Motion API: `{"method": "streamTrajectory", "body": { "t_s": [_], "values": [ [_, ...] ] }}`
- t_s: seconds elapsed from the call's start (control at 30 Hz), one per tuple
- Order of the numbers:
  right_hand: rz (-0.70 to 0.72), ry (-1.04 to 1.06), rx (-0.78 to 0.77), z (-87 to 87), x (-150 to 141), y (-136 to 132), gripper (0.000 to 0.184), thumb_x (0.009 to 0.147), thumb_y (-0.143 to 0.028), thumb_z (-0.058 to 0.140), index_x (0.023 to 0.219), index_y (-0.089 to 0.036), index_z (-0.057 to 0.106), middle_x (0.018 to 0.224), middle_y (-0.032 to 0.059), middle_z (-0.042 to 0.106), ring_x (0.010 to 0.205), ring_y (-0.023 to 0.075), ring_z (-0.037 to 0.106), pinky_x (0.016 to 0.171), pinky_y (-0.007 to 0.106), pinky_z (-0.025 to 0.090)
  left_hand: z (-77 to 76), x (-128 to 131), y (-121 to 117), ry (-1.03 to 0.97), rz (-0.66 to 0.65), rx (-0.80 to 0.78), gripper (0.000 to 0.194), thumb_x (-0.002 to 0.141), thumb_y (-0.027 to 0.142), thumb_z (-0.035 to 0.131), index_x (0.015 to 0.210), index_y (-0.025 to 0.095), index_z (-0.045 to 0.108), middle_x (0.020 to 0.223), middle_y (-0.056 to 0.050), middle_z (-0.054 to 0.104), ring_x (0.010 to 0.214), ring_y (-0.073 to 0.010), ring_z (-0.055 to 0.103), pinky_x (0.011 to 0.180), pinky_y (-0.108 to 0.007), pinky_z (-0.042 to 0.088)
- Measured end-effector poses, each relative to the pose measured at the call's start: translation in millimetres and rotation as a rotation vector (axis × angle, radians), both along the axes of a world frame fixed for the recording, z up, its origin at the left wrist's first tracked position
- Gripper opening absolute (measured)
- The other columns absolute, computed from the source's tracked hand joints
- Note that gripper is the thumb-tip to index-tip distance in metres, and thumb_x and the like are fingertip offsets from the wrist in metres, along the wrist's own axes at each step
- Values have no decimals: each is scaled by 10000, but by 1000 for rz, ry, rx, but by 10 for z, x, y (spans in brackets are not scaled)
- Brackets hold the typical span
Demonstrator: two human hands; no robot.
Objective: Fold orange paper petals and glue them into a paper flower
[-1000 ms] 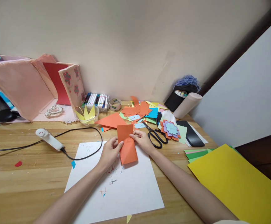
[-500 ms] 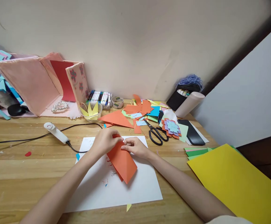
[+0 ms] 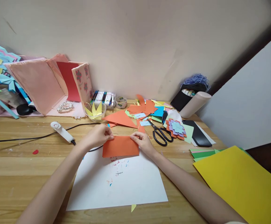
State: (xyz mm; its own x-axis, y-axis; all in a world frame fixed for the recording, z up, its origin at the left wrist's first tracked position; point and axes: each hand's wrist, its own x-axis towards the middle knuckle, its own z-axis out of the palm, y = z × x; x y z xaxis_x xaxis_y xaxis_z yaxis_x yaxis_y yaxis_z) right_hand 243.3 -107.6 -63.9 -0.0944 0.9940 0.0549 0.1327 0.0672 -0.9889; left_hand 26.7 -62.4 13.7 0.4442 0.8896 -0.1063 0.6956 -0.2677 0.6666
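An orange sheet of folded paper (image 3: 120,147) is held lengthwise between my two hands, with its long side running left to right. My left hand (image 3: 100,135) pinches the upper left corner. At the upper right corner, my right hand (image 3: 142,142) grips it between thumb and fingers. Beneath lies a white sheet (image 3: 130,191) with coloured marks and tiny scraps on it. Black-handled scissors (image 3: 160,133) rest just beyond my right hand. Behind the held paper is a larger orange piece (image 3: 121,119), close to a pile of cut scraps (image 3: 147,108).
At the back left stand a pink box (image 3: 32,84), a clear bowl (image 3: 95,113) with yellow paper, markers (image 3: 103,98) and tape (image 3: 120,102). A white corded device (image 3: 62,132) lies left. On the right are a layered paper flower (image 3: 176,128), a phone (image 3: 198,135) and yellow sheets (image 3: 238,183).
The orange paper has turned from upright through a slant to lengthwise across. Both hands have moved apart to its upper corners, and the view has shifted slightly left.
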Motion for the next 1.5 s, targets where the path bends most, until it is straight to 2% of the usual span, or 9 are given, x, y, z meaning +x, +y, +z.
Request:
{"method": "streamTrajectory", "body": {
  "t_s": [0.13, 0.37, 0.57, 0.77, 0.97, 1.13, 1.27, 1.37, 1.5],
  "values": [
    [59, -61, 16, 2, 4, 1, 222, 782, -387, 570, 720, -186, 642, 735, 13, 630, 707, 151, 553, 633, 243, 409, -104, 136, -72, 18, -152, -53, 158, 656, 314, 573, 600, 203, 671, 618, -30, 648, 557, -162, 531, 489, -239, 315],
    [-7, -259, 336, 80, -50, -67, 145, 774, -291, 619, 894, -246, 685, 918, 51, 657, 925, 204, 555, 856, 362, 401, -197, 335, -163, 70, -73, 54, 234, 704, 298, 501, 544, 192, 634, 560, -57, 621, 523, -161, 492, 476, -251, 259],
    [-20, -303, 386, 95, -62, -94, 87, 784, -274, 611, 793, -244, 692, 813, 44, 669, 814, 202, 568, 811, 378, 410, -194, 455, -305, 68, -52, 118, 286, 724, 275, 504, 459, 195, 577, 476, -50, 564, 448, -156, 449, 483, -265, 211],
    [-75, -215, 261, 32, -25, -42, 90, 744, -281, 630, 733, -203, 675, 763, 48, 654, 784, 188, 581, 746, 322, 445, -153, 437, -280, 94, -22, 88, 230, 697, 289, 530, 534, 206, 670, 523, -65, 620, 519, -189, 532, 527, -267, 271],
    [-47, -8, 64, -38, 79, 76, 146, 709, -315, 642, 708, -170, 628, 728, 38, 639, 687, 156, 588, 655, 276, 464, -16, 281, -164, 83, -63, 16, 228, 694, 311, 523, 602, 204, 702, 605, -44, 664, 550, -178, 534, 507, -259, 292],
    [-134, 42, 18, -63, 158, 158, 205, 684, -359, 662, 701, -160, 621, 693, 25, 617, 625, 133, 560, 615, 263, 461, 111, 109, -59, 69, -83, -60, 258, 674, 380, 550, 553, 187, 672, 565, -14, 618, 533, -157, 495, 486, -252, 292],
    [-208, 125, 33, -63, 191, 182, 255, 715, -412, 630, 737, -159, 620, 725, 27, 604, 641, 123, 545, 584, 236, 461, 207, 25, -19, 5, -6, -122, 279, 645, 423, 582, 577, 163, 655, 598, -11, 585, 560, -149, 484, 494, -241, 296],
    [-78, 231, -18, -30, 158, 137, 290, 769, -448, 569, 852, -176, 623, 769, 22, 617, 668, 121, 566, 614, 236, 470, 194, 48, -19, -39, 4, -173, 325, 669, 455, 562, 567, 148, 595, 564, 6, 503, 524, -122, 419, 482, -236, 260],
    [139, 256, -136, 15, 85, 52, 325, 717, -429, 646, 921, -176, 628, 830, 31, 653, 764, 164, 609, 689, 277, 487, 44, 152, -35, -108, -71, -195, 331, 696, 468, 551, 589, 155, 560, 548, 27, 436, 518, -105, 367, 485, -229, 249]
  ]
}}
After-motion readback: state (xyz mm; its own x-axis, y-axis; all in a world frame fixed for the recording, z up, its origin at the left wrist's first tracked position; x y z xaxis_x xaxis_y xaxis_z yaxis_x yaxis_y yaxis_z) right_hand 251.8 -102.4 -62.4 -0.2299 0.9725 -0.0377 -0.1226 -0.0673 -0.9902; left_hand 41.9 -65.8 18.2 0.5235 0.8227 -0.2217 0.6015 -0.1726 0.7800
